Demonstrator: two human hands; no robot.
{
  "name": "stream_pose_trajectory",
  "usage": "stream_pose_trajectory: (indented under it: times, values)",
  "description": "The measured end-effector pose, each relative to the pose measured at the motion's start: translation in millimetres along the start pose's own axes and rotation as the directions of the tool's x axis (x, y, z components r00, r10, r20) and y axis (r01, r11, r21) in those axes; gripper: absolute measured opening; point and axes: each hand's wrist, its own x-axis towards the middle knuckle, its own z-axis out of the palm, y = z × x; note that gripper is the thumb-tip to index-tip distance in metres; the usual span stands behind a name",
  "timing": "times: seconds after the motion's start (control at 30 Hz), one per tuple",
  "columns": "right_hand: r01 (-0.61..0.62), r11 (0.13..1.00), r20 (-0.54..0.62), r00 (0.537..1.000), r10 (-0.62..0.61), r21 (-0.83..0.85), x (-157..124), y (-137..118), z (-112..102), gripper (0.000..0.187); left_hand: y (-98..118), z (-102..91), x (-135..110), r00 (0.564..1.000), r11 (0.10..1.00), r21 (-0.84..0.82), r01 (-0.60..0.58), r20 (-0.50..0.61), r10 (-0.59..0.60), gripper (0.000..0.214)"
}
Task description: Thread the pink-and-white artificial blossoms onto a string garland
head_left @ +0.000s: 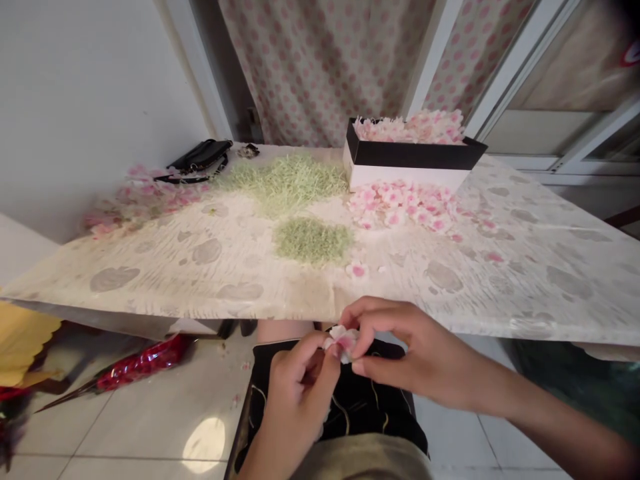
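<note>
Pinching a pink blossom (343, 342) between both hands' fingers (367, 313) (table edge (200, 303) just beyond, petals (400, 203) strewn past it).

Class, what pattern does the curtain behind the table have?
The curtain has round pink spots on a pale ground; the head view shows it.

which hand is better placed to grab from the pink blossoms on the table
Probably the right: the right hand sits nearer the pink blossoms, up by the table edge, while the left hand is lower and further off. Both pinch one blossom.
</note>
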Motion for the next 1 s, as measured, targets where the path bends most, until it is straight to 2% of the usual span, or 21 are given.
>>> stream_pose_trajectory:
  times: [0.13,0.3,0.43,0.53,0.6,0.67,0.73,0.87,0.93,1.0]
  values:
    - [0.054,0.998,-0.127,0.991,-0.052,0.012,-4,4,15,0.015,3,2.7,-3,0.996,0.997,0.016,-0.082,0.039,0.081,0.017]
    - [0.070,0.997,-0.144,0.987,-0.068,0.011,-6,4,15,0.017,2,3.9,-3,0.976,0.976,0.050,-0.210,0.076,0.206,0.014]
    - [-0.031,0.998,-0.104,0.994,0.036,0.049,-11,5,14,0.020,1,2.9,-4,0.951,0.953,0.070,-0.296,0.113,0.287,0.015]
    - [-0.145,0.981,-0.064,0.986,0.154,0.127,-14,5,13,0.013,0,0.8,-5,0.919,0.908,0.173,-0.382,0.177,0.352,0.018]
    - [-0.197,0.966,-0.024,0.979,0.203,0.165,-14,7,12,0.016,-1,-0.4,-5,0.903,0.881,0.225,-0.416,0.218,0.370,0.017]
    - [-0.213,0.960,0.007,0.977,0.215,0.183,-14,9,13,0.014,-1,-1.0,-5,0.899,0.876,0.233,-0.423,0.232,0.372,0.015]
    - [-0.190,0.965,-0.009,0.981,0.195,0.179,-16,11,14,0.005,1,-1.7,-5,0.897,0.879,0.223,-0.421,0.244,0.368,0.015]
    - [-0.107,0.980,-0.102,0.987,0.125,0.165,-24,16,11,0.013,8,-6.2,-4,0.925,0.950,0.154,-0.273,0.315,0.215,0.016]
    - [-0.088,0.977,-0.064,0.993,0.102,0.192,-28,17,6,0.013,11,-9.4,-3,0.930,0.972,0.126,-0.197,0.339,0.145,0.016]
    - [-0.063,0.974,0.049,0.997,0.054,0.219,-30,19,1,0.011,12,-12.3,-2,0.933,0.979,0.113,-0.171,0.337,0.124,0.014]
